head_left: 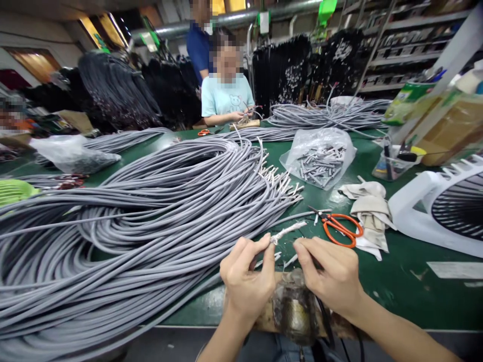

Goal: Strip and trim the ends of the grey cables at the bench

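Between the thumb and forefinger of my left hand point(249, 274) is the end of a grey cable. From that pinch its stripped, whitish end point(290, 230) points to the right. My right hand point(330, 269) is closed in a pinch a little to the right of it; a thin dark strand seems to run from its fingertips, too fine to make out well. Below both hands a small worn motor-like device point(296, 306) sits on a wooden board point(266, 314). A large coil of grey cables point(151, 221) with pale stripped ends spreads to the left.
Orange-handled scissors point(341, 229) lie right of my hands, beside crumpled cloth gloves point(372, 213) and a white fan point(445, 206). A plastic bag point(320, 156) holds short grey offcuts. Across the green table point(407, 296) a person point(228, 95) handles wires; another stands behind.
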Available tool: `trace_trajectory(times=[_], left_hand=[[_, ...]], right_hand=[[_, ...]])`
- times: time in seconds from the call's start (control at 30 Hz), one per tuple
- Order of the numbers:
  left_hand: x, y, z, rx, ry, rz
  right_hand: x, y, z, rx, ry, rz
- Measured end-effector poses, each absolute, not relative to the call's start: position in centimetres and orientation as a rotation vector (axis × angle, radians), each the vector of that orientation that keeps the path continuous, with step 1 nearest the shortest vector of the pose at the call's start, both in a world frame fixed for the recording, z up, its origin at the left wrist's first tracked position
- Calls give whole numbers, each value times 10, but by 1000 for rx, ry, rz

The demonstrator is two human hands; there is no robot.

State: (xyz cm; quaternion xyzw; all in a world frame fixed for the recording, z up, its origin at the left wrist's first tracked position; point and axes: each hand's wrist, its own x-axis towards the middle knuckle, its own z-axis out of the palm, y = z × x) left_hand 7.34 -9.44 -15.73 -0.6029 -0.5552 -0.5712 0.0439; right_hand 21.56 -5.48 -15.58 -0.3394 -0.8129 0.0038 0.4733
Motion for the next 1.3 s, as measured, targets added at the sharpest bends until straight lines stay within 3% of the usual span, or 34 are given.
trace_trajectory(times=[0.6,0.77,1.3], left_hand=[[80,-99,-156,-2010,-1681,-1601],[81,-98,-156,-1981,-1774,-1642],[79,-98,-157,-1885,-1766,-1676]], right_hand=[[215,-57,-152,-832,-2097,18],[212,-60,-150,-778,-2106,-124],[220,-54,-160,-880,-2111,-110]])
